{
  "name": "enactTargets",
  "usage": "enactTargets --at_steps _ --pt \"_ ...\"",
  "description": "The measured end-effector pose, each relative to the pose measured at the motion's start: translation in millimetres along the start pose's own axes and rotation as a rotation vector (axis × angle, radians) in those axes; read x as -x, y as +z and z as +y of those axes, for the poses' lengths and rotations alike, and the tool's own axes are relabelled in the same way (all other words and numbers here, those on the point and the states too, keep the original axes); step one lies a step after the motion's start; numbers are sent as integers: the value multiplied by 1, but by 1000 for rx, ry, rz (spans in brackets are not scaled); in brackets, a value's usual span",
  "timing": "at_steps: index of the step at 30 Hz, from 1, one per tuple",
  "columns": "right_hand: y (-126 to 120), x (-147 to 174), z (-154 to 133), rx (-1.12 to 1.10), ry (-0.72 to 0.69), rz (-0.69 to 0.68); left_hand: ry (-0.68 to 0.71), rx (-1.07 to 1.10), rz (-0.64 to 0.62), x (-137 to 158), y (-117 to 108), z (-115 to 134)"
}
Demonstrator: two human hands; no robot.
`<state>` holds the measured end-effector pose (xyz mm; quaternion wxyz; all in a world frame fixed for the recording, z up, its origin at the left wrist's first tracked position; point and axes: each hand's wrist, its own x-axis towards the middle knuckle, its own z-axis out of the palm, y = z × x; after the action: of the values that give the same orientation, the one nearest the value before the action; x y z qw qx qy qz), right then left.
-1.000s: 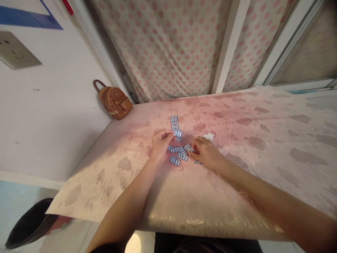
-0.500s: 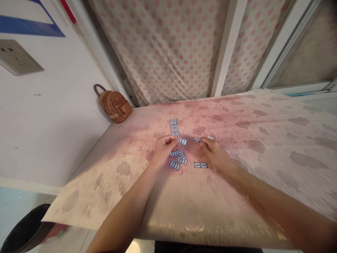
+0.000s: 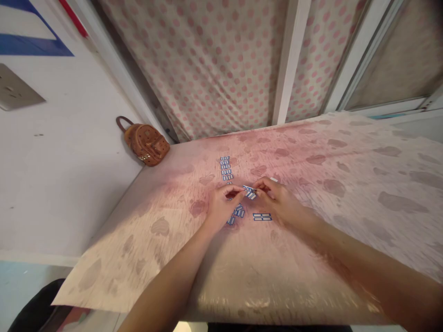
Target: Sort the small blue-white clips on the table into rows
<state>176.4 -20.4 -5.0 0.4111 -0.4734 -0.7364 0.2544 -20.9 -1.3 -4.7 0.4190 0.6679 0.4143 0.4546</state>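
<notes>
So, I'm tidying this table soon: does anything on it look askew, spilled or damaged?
The loose cards beside the left hand lie at uneven angles, which looks untidy against the neat column of cards farther away. No spill shows; the cards are too small to check for damage.

Beyond the hands (image 3: pixel 221 205), a pink-dotted curtain (image 3: pixel 214 74) is hanging behind a white frame (image 3: pixel 290 64). To their left, a pale wall (image 3: pixel 69 175) is carrying a socket (image 3: pixel 15 90) (and a blue-edged panel (image 3: pixel 58 48) above it). Beneath them, light is glinting on the near edge of the blotched pink counter (image 3: pixel 367 221); floor (image 3: pixel 17 281) is showing well left.
</notes>
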Motion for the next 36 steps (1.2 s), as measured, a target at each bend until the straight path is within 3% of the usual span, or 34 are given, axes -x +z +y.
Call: enactTargets --at_steps 4,8,18,24,36 --pt "1 3 -6 -41 -51 129 -13 56 92 1 2 5" --pt "4 4 -9 -60 -106 99 -14 107 108 3 5 6" --pt "3 6 -14 -77 -14 81 -31 125 65 8 11 13" --pt "2 6 -18 -61 -25 74 -76 258 30 8 9 6" --pt "0 7 -21 -53 -11 61 -65 169 -5 7 7 9"
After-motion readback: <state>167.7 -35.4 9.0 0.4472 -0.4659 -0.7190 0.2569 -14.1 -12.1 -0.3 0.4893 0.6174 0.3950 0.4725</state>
